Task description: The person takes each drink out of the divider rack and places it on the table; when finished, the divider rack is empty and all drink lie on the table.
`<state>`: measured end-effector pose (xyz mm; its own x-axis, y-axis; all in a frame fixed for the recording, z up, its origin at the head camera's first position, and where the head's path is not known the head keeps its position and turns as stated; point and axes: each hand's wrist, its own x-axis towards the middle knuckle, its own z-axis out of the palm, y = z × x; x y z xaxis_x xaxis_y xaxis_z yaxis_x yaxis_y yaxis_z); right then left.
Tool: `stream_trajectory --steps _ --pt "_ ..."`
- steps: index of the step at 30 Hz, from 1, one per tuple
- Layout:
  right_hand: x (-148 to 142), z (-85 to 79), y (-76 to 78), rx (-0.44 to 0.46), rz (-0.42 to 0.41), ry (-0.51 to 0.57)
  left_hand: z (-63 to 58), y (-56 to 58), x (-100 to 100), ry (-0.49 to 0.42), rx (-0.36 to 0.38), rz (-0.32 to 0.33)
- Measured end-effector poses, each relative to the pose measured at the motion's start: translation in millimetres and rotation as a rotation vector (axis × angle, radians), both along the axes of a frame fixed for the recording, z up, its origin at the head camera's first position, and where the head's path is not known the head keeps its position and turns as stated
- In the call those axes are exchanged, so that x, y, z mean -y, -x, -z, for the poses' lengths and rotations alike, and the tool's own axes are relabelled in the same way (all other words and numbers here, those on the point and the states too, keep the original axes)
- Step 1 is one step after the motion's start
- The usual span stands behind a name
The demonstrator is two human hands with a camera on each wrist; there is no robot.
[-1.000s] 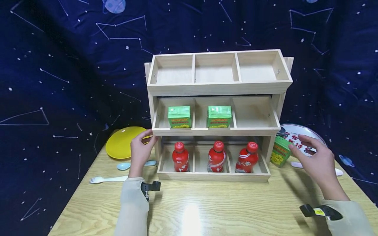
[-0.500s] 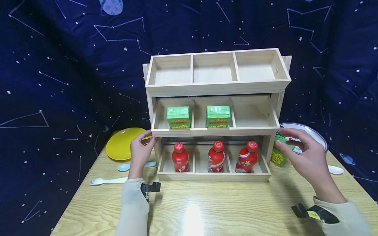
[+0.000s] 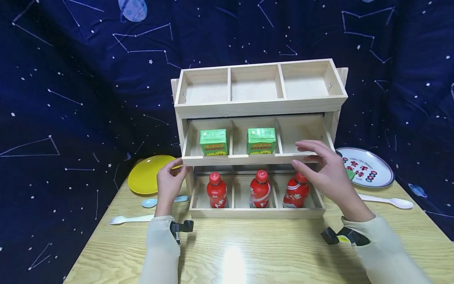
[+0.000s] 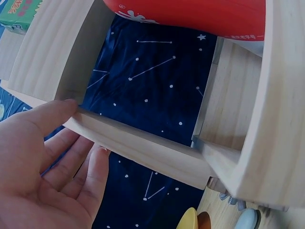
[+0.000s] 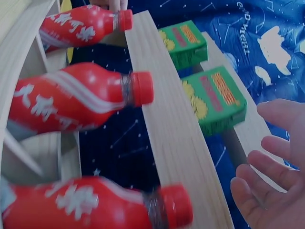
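Observation:
A three-tier wooden shelf rack (image 3: 262, 103) stands on the table, each tier split into three compartments. My left hand (image 3: 169, 181) holds its left side at the middle tier; the left wrist view shows the thumb on the tier's corner and fingers by the side post. My right hand (image 3: 324, 177), fingers spread and holding nothing, is in front of the middle tier's right compartment. Green drink cartons occupy that tier's left (image 3: 214, 142) and middle (image 3: 261, 141) compartments. Red bottles (image 3: 217, 190) stand in the bottom tier, one per compartment, the rightmost (image 3: 296, 193) partly behind my right hand.
Another green carton (image 3: 350, 174) shows partly behind my right hand, by a white printed plate (image 3: 381, 167) and a white spoon (image 3: 399, 203). At left lie a yellow plate (image 3: 143, 175), a blue spoon (image 3: 149, 202) and a white fork (image 3: 129, 219). A starry cloth hangs behind.
My right hand has moved left, from beside the green carton on the table to the front of the middle tier's right compartment. My left hand has stayed at the rack's side.

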<state>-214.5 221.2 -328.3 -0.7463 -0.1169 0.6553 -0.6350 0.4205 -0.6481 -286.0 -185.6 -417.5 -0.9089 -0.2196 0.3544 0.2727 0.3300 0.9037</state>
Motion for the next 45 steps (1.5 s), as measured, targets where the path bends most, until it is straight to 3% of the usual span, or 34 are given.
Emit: stream_trajectory --steps 7,16,24,29,33,38,43,45 --pt "21 -14.2 9.6 0.012 0.025 -0.139 2.1 -1.8 -3 -0.003 -0.013 -0.014" --pt "38 -29.4 38.1 0.040 -0.038 -0.178 2.3 1.7 -5 -0.024 -0.038 -0.043" --pt "48 -27.0 54.7 0.116 -0.063 -0.182 2.0 0.3 -5 -0.032 -0.031 -0.041" --pt "51 -25.7 55.3 0.090 -0.020 -0.145 3.6 2.8 -5 -0.049 -0.036 -0.032" --pt "52 -25.3 54.0 0.006 -0.028 -0.073 -0.1 0.9 -7 -0.050 -0.043 -0.031" --pt "57 -42.6 36.7 -0.112 -0.035 0.000 -5.2 -3.0 -8 -0.033 -0.041 -0.025" --pt "50 -54.2 28.4 -0.166 0.001 0.018 -18.7 -13.9 -15 -0.033 -0.038 -0.025" --pt "46 -58.6 22.8 -0.179 0.013 0.006 -16.9 -12.5 -14 -0.040 -0.045 -0.022"
